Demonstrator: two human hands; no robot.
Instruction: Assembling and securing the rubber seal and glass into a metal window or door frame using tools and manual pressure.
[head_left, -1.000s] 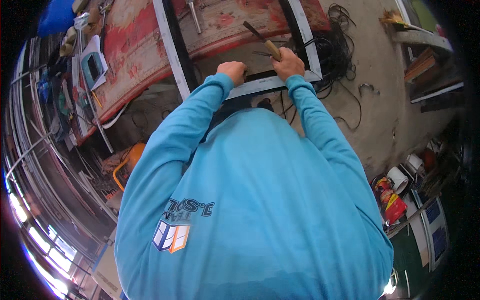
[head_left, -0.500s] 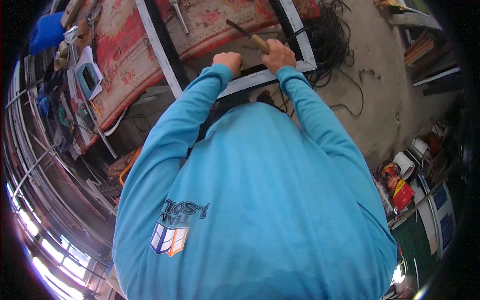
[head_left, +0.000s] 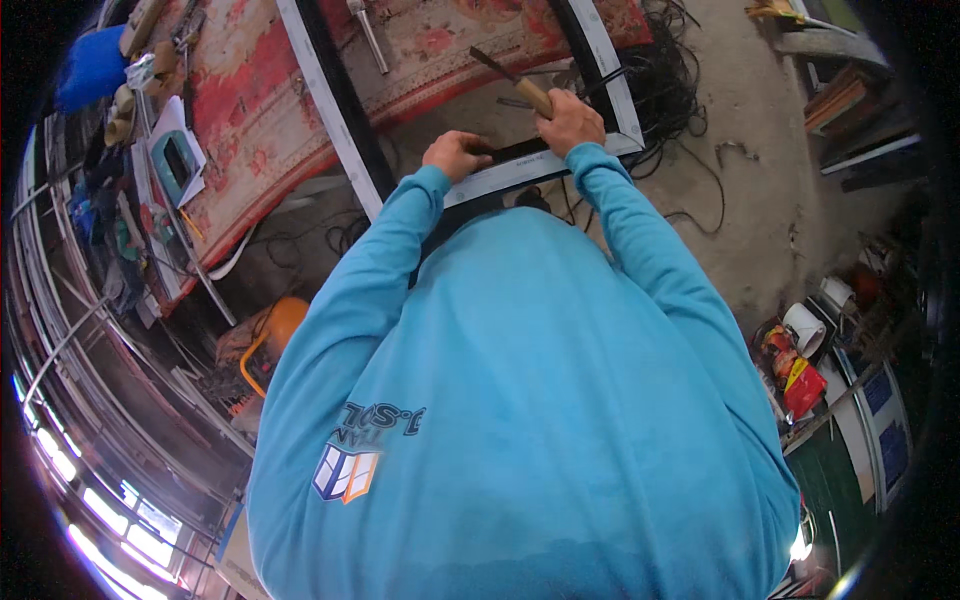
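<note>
A rectangular frame (head_left: 500, 178) with white-filmed faces and black inner edges lies in front of me. It rests partly over a table with a red patterned cover (head_left: 265, 95). My left hand (head_left: 455, 156) is closed over the inner edge of the frame's near bar; its fingertips are partly hidden. Near the right corner, my right hand (head_left: 572, 120) is wrapped round a wooden-handled tool (head_left: 536, 97) with a narrow dark blade. The blade points up and to the left, above the frame's opening. A short dark piece shows beside that hand, too small to name.
A metal rod-like tool (head_left: 370, 40) lies on the cover. Tangled black cable (head_left: 665, 75) is heaped right of the frame. At left are a blue container (head_left: 92, 68), a teal tool (head_left: 175, 160) and long metal profiles (head_left: 70, 340). An orange rounded object (head_left: 285, 322) sits by my left elbow.
My left hand has moved left along the near bar, and its fingers have loosened from a fist. My right hand still holds the tool, slightly lower and further right. The view has shifted a little.
</note>
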